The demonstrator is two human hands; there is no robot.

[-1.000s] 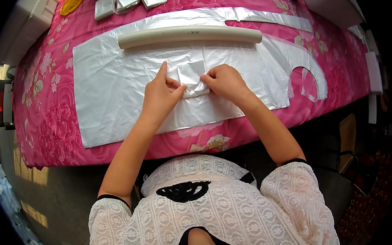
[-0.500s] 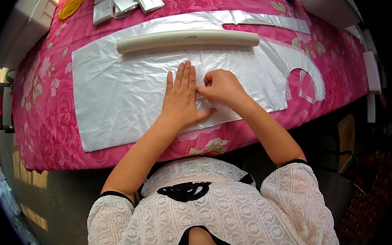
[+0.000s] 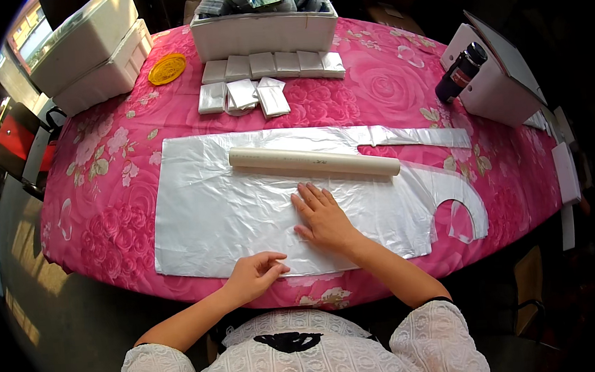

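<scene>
Grip, right hand (image 3: 322, 219): released, palm down, fingers spread flat on the clear plastic sheet (image 3: 230, 212); it grasped nothing, only pressed. Grip, left hand (image 3: 254, 275): fingers curled loosely, thumb against fingertips at the near edge of the same sheet; I could not tell whether it pinched the plastic or merely touched it.

Item 1, plastic sheet: lay flat on the worktop (image 3: 103, 201), which wore a pink rose-patterned cloth. It ran under both my hands, stretching well to the left of the left hand and past the right hand toward a curved cut-out end (image 3: 463, 208).

Item 2, pale tube (image 3: 313, 162): lay across the sheet just beyond my right fingertips, not touching them.

Item 3, narrow plastic strip (image 3: 412, 137): beyond the tube, off to the right of the right hand.

Item 4, small folded plastic packets (image 3: 261, 80): in a row and a loose cluster, well beyond the tube.

Item 5, white tray (image 3: 265, 35): behind the packets, filled with dark and silvery bundles.

Item 6, two white foam boxes (image 3: 88, 52): stacked, far to the left of both hands.

Item 7, yellow round lid (image 3: 167, 68): between the foam boxes and the packets.

Item 8, dark bottle (image 3: 461, 73): far right, resting on a white box (image 3: 496, 93).
</scene>
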